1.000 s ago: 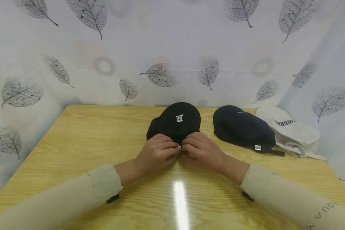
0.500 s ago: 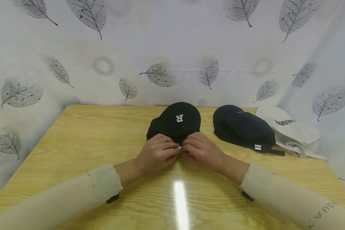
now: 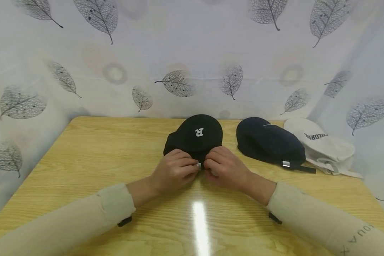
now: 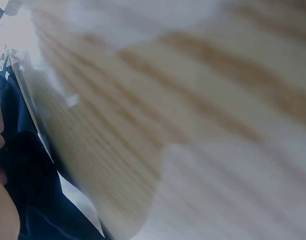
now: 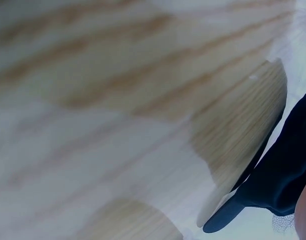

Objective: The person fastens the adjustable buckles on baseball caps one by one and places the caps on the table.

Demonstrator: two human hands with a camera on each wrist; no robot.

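Observation:
A black cap [image 3: 192, 137] with a white letter R lies near the table's back edge, its strap side towards me. My left hand [image 3: 173, 170] pinches the strap beside its small silver buckle [image 3: 198, 166]. Just right of the buckle, the curled fingers of my right hand [image 3: 226, 170] pinch the strap too. Fingers hide most of the strap. Dark cloth of the cap [image 4: 30, 185] fills the lower left of the left wrist view. In the right wrist view the cap [image 5: 280, 170] shows at the right, its brim pointing down-left.
A navy cap [image 3: 270, 142] with a silver buckle and loose strap end lies to the right. Partly behind it is a white cap [image 3: 334, 144] with dark lettering. The wooden table [image 3: 108, 153] meets a leaf-patterned cloth [image 3: 198, 46] at the back.
My right fingers have shifted slightly right, so a small gap shows between them and the buckle. The left hand and the black cap stay almost where they were.

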